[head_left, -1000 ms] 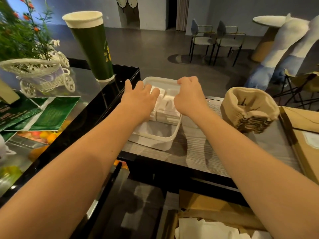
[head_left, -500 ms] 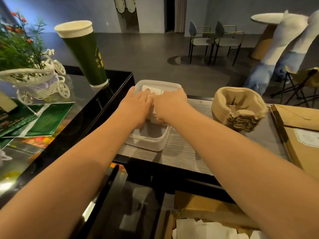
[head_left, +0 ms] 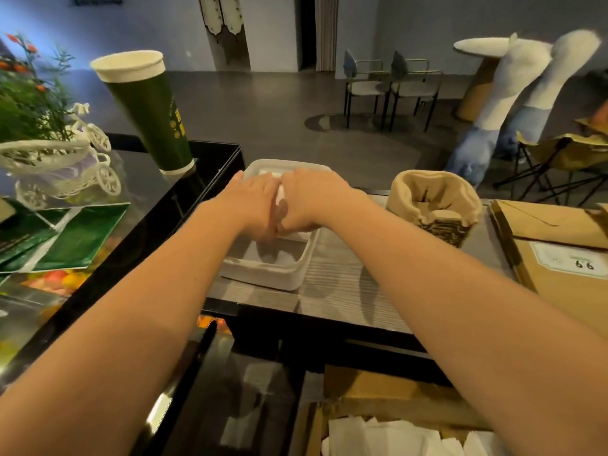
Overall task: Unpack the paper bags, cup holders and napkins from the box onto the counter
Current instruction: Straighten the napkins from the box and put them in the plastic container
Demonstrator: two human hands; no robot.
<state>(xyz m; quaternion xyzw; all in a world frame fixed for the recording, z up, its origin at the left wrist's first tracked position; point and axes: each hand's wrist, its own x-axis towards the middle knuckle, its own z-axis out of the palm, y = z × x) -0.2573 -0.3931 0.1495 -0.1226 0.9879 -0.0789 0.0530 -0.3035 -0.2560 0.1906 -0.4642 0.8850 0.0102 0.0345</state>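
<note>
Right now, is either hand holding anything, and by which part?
Both the left hand and right hand lie together over the white napkins in the white tray; whether fingers grip them cannot be told.

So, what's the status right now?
Both hands, left and right, pressed together over napkins in white tray. Grip unclear. Nothing blocking.
</note>
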